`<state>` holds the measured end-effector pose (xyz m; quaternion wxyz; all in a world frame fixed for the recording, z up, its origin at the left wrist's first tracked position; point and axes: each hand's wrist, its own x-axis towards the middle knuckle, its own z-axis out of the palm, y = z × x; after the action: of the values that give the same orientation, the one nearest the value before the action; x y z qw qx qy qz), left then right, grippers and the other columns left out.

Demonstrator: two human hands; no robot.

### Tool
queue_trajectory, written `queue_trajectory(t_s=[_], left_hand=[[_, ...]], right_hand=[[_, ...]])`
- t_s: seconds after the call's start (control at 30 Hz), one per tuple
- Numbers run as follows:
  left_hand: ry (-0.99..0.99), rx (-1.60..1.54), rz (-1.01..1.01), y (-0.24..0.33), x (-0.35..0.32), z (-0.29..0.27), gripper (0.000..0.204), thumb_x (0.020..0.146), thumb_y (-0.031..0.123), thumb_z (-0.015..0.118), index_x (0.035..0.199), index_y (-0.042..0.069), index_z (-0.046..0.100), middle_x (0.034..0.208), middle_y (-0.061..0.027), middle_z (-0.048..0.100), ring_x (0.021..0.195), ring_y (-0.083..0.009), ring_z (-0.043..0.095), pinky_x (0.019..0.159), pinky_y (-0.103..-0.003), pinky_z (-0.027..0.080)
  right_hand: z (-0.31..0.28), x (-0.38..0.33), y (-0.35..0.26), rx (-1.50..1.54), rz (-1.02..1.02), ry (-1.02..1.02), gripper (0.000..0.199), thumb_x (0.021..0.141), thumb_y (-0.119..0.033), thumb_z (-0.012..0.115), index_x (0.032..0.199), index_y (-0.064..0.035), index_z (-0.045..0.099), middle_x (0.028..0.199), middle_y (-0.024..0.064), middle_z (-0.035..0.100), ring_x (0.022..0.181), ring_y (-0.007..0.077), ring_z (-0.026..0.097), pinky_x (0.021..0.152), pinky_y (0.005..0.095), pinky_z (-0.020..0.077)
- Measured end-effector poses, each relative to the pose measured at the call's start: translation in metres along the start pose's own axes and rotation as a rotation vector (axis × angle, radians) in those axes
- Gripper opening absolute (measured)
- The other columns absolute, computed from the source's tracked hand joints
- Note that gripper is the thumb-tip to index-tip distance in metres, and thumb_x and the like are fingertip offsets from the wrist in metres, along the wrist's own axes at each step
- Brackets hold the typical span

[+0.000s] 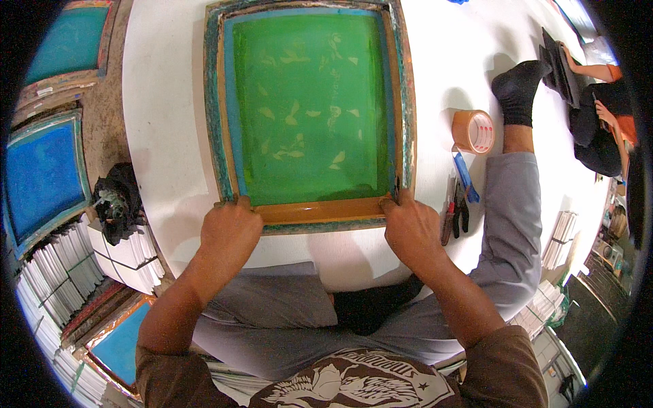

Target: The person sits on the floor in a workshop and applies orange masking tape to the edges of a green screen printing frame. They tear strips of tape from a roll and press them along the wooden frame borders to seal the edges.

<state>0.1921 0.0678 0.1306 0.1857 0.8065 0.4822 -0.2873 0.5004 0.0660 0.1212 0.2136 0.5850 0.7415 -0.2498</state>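
A wooden screen-printing frame [216, 102] with a green mesh bearing pale leaf shapes lies flat on a white sheet [163, 136] in front of me. My left hand [230, 231] grips the frame's near left corner, fingers curled over the edge. The near right corner is held by my right hand [411, 231] in the same way. A strip of brown tape runs along the near rail [320, 211] between both hands.
A brown tape roll [474, 131], a blue-handled tool [466, 177] and pliers [460, 211] lie to the right. My grey-trousered leg with a black sock [518, 92] stretches out at the right. More frames and stacked white sheets [58, 272] stand at the left. Another person [602, 109] sits far right.
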Motion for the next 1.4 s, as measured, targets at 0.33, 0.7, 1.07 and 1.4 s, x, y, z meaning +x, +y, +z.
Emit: queue_trajectory(t_s=[0.33, 0.7, 1.07, 1.4], left_hand=[[0.004, -0.007, -0.011, 0.000, 0.004, 0.003, 0.014, 0.078, 0.008, 0.071, 0.085, -0.001, 0.078, 0.092, -0.0170, 0.069, 0.082, -0.0319, 0.074, 0.068, -0.042, 0.061], [0.006, -0.022, -0.023, 0.001, 0.001, 0.003, 0.014, 0.080, 0.010, 0.069, 0.084, 0.000, 0.078, 0.091, -0.0173, 0.071, 0.079, -0.0309, 0.075, 0.067, -0.043, 0.062], [-0.029, -0.042, 0.011, -0.001, 0.009, 0.002, 0.013, 0.081, 0.010, 0.068, 0.084, 0.001, 0.078, 0.094, -0.0175, 0.072, 0.079, -0.0315, 0.076, 0.065, -0.043, 0.062], [-0.014, -0.049, 0.010, -0.004, 0.012, 0.006, 0.013, 0.082, 0.010, 0.067, 0.084, 0.003, 0.078, 0.089, -0.0160, 0.073, 0.080, -0.0303, 0.076, 0.065, -0.043, 0.062]], right_hand=[[0.000, -0.001, -0.002, -0.034, 0.007, -0.005, 0.021, 0.086, -0.015, 0.063, 0.085, -0.0002, 0.077, 0.100, 0.0232, 0.068, 0.082, 0.0371, 0.074, 0.069, 0.0491, 0.0613], [-0.002, 0.005, -0.009, -0.074, -0.002, -0.046, 0.021, 0.087, -0.017, 0.063, 0.086, -0.0017, 0.078, 0.101, 0.0209, 0.068, 0.084, 0.0354, 0.074, 0.070, 0.0481, 0.0611], [-0.003, 0.004, -0.010, -0.086, 0.028, -0.036, 0.021, 0.089, -0.016, 0.062, 0.087, -0.0016, 0.077, 0.099, 0.0208, 0.067, 0.084, 0.0350, 0.074, 0.069, 0.0475, 0.0613], [-0.003, 0.008, -0.013, -0.117, 0.026, -0.051, 0.021, 0.090, -0.016, 0.061, 0.088, -0.0025, 0.077, 0.097, 0.0204, 0.068, 0.083, 0.0342, 0.075, 0.068, 0.0469, 0.0613]])
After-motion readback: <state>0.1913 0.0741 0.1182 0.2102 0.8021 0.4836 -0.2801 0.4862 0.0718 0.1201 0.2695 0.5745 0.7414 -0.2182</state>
